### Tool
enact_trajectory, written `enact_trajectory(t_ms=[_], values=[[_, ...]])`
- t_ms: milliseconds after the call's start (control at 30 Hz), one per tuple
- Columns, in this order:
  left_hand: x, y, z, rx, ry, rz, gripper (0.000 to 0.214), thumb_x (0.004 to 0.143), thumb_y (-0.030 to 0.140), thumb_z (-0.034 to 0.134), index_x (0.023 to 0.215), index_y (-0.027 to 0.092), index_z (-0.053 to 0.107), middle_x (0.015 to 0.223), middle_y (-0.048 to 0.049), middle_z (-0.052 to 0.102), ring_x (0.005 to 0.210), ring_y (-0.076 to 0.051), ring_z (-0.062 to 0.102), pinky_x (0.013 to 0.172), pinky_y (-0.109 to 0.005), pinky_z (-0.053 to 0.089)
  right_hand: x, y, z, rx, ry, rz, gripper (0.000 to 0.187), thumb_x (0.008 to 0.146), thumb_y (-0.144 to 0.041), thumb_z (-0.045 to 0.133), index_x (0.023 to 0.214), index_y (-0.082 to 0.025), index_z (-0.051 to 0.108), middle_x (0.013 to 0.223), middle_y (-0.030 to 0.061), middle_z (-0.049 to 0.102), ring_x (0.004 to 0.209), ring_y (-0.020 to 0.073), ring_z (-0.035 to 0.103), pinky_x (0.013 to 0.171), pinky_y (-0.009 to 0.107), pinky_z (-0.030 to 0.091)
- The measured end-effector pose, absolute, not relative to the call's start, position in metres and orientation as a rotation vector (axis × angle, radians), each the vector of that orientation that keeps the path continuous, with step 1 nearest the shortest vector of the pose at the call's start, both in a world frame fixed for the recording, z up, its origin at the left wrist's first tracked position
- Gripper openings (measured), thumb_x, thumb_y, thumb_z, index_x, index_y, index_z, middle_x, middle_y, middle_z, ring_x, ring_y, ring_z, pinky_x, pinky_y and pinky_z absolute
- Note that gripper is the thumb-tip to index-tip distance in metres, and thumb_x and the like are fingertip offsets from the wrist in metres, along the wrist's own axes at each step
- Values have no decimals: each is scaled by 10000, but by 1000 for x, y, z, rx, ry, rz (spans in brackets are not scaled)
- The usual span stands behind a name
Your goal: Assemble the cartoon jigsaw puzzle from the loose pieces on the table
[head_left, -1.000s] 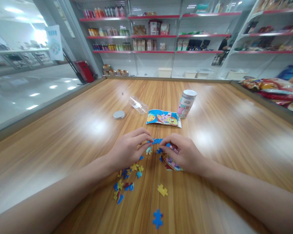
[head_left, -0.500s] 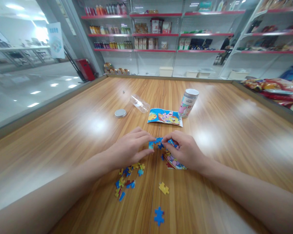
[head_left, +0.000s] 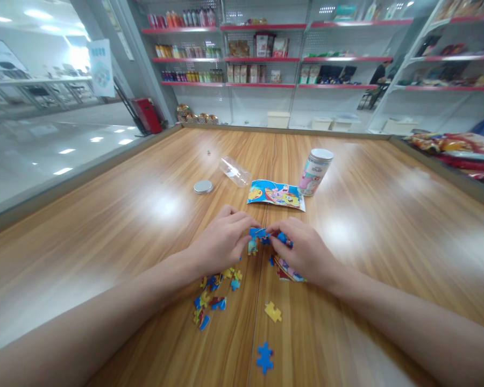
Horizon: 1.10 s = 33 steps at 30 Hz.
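Observation:
Between my two hands is a joined strip of blue jigsaw puzzle pieces (head_left: 258,233). My left hand (head_left: 222,239) pinches its left end, thumb below and fingers above. At its right end, my right hand (head_left: 304,247) has thumb and fingertips closed on the pieces. A joined puzzle section (head_left: 291,270) with pink and purple shapes lies partly hidden under my right hand. Loose puzzle pieces (head_left: 214,282) are scattered below my left hand. Nearer to me lie a yellow puzzle piece (head_left: 273,312) and a blue puzzle piece (head_left: 265,358).
Beyond my hands lies a cartoon picture sheet (head_left: 276,194), with a printed can (head_left: 317,171) standing at its right end. A clear plastic container (head_left: 234,172) rests on its side near a silver lid (head_left: 203,187). Stocked shelves (head_left: 262,58) stand behind the wooden table (head_left: 371,215).
My left thumb and fingers have closed in on the left end of the blue strip. My right hand stays at the other end. The whole view has shifted slightly.

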State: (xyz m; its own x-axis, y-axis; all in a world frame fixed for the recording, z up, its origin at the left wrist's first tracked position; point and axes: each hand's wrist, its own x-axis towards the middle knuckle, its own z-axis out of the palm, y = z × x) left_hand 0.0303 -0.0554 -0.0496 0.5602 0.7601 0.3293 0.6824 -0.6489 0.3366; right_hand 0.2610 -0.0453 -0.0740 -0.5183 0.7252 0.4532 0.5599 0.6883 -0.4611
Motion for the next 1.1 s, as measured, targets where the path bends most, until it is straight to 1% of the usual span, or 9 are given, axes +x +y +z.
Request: enact_trajectory(t_ms=[100,200,300,433,600,767,900,1000,1100], values=[[23,-54,-45,2735,1127,527,327,924,210,593,1249,201,633,1272,-77,653,1101,-245,539,1018,-455,398,259,-44,-75,-965,-2286,341,101,924,-171,586,1000,-199,647,922,52,687,882,206,626,786,343,494],[19,-54,-44,2773,1119,448,268,935,272,595,1178,204,684,1344,-84,612,1142,-260,515,1028,-459,393,256,-42,-75,-946,-2284,332,102,930,-172,578,1004,-198,644,935,58,689,906,212,624,812,352,492],[18,-55,-45,2765,1119,427,238,939,265,585,1136,203,704,1324,-81,625,1141,-256,517,1024,-446,399,253,-41,-76,-952,-2278,336,104,924,-167,586,1004,-197,646,944,56,693,919,215,625,826,358,491],[21,-55,-42,2762,1092,382,249,945,245,566,1153,201,695,1296,-68,648,1125,-243,534,1032,-434,396,252,-40,-76,-963,-2252,341,90,918,-165,597,986,-195,647,936,46,699,906,208,628,819,355,491],[23,-55,-39,2780,1040,386,220,952,220,550,1092,196,718,1298,-75,656,1103,-227,575,1041,-436,375,254,-40,-75,-929,-2275,313,83,927,-172,592,985,-194,648,932,56,701,894,207,624,809,352,486],[22,-54,-41,2795,1007,415,217,946,220,561,1082,203,730,1269,-65,681,1079,-223,577,1004,-422,394,257,-43,-72,-832,-2335,258,103,920,-137,566,950,-187,650,884,55,695,861,205,596,785,346,472],[23,-54,-40,2815,1034,337,213,951,238,566,1068,200,740,1284,-55,676,1086,-233,557,990,-418,397,254,-43,-73,-858,-2294,315,83,913,-149,594,923,-195,663,858,41,688,845,193,603,772,332,469],[24,-54,-38,2822,1031,295,221,964,243,553,1078,195,735,1294,-50,673,1073,-220,577,1009,-418,377,252,-41,-75,-897,-2261,386,59,907,-160,630,918,-198,675,863,27,700,842,181,617,775,321,471],[25,-54,-37,2822,1009,290,213,972,234,546,1061,190,735,1300,-45,672,1069,-204,600,1023,-414,356,251,-39,-76,-871,-2302,389,58,903,-165,644,921,-198,688,851,23,713,828,184,609,764,325,467]])
